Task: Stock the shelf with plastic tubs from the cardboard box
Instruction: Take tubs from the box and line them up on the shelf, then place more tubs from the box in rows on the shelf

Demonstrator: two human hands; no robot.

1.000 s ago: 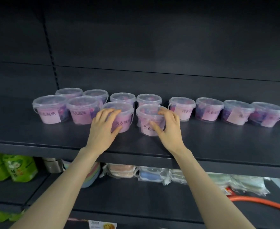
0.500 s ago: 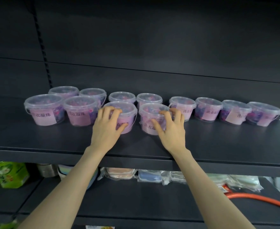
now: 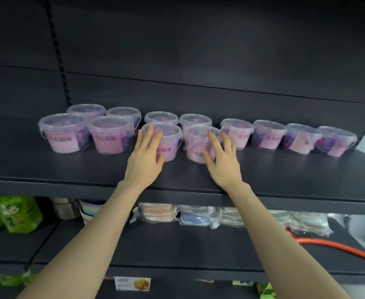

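Observation:
Several clear plastic tubs with pink labels and purple contents stand in two rows on the dark shelf [image 3: 285, 173]. My left hand [image 3: 145, 158] lies with straight fingers against the front of one front-row tub [image 3: 170, 137]. Just to its right, my right hand [image 3: 222, 162] touches the neighbouring front-row tub [image 3: 195, 141], also with its fingers extended. Both tubs stand upright on the shelf, in front of the back row. The cardboard box is out of view.
The shelf's front half to the right of my hands is bare. On the lower shelf lie green bags [image 3: 15, 214], a metal container [image 3: 66, 209], stacked pastel bowls [image 3: 89, 210], wrapped sponges [image 3: 158, 213] and an orange hose [image 3: 332, 247].
My fingers, curled round the two front tubs before, have straightened and loosened. Both tubs stay where they stood.

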